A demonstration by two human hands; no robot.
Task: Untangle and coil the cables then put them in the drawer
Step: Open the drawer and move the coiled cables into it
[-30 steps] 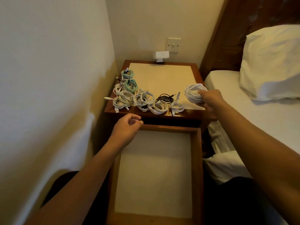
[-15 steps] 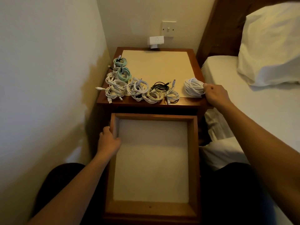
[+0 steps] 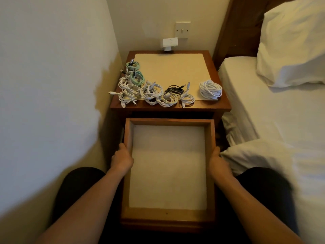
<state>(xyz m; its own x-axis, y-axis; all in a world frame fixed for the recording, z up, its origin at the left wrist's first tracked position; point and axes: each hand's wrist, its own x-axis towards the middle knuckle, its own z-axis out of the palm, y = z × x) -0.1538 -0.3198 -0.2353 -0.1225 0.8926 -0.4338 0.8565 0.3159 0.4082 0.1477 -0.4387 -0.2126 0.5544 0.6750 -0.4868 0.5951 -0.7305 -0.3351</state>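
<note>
**Cables [image 3: 151, 90] lie on the nightstand [image 3: 211, 105], drawer [image 3: 167, 214] held open**

Small coils crowd the top's front edge at frame centre, with a larger white coil [image 3: 210, 89] apart to their right. Where one cable ends and the next begins is hard to make out. The left hand [image 3: 122, 157] grips the drawer's left wall, fingers curled. The right hand [image 3: 217, 160] lies against the right wall, its fingers hidden, so their state cannot be told. Bed [image 3: 263, 111] and pillow [image 3: 295, 41] run off the right edge, and a wall switch [image 3: 182, 29] sits above.
</note>
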